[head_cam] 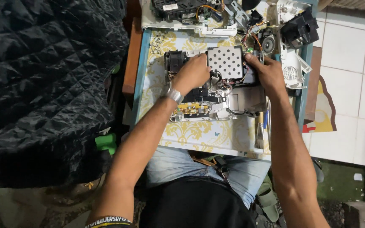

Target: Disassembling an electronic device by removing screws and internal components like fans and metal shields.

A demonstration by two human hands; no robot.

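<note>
Two bare hands at work on an opened device [216, 90] lying in the middle of a small worktop [199, 135] covered with a yellow floral cloth. Left hand [192, 72] down on the upper left part of the device, fingers bent over the edge of a perforated metal plate [226, 61], grip closed on that edge or on a part just under it; cannot tell which. Silver watch [173, 94] on the left wrist. Right hand [267, 71] on the upper right corner of the device, thumb against the right edge of the plate, fingers curled round the casing, grip clenched on it. Black fan housing [174, 61] just left of the left hand. Below the hands, bare metal frame, dark parts, thin wires and a small yellow board [191, 109] near the lower left edge. Brush [260, 133] and blue-handled tool [265, 119] just beside the device on its lower right, close along the right forearm. Farther up the worktop, well apart from the hands, loose parts: white casing [210, 29] with black pieces and orange wires, small round speaker [269, 44], black block [299, 28] and white grille piece [291, 72] at the right rim. Small heap of screws [157, 40] near the upper left corner. Dark quilted cloth [43, 84] filling the left side; white floor tiles [351, 63] on the right. Jeans-clad lap [178, 162] below the worktop's near edge.
</note>
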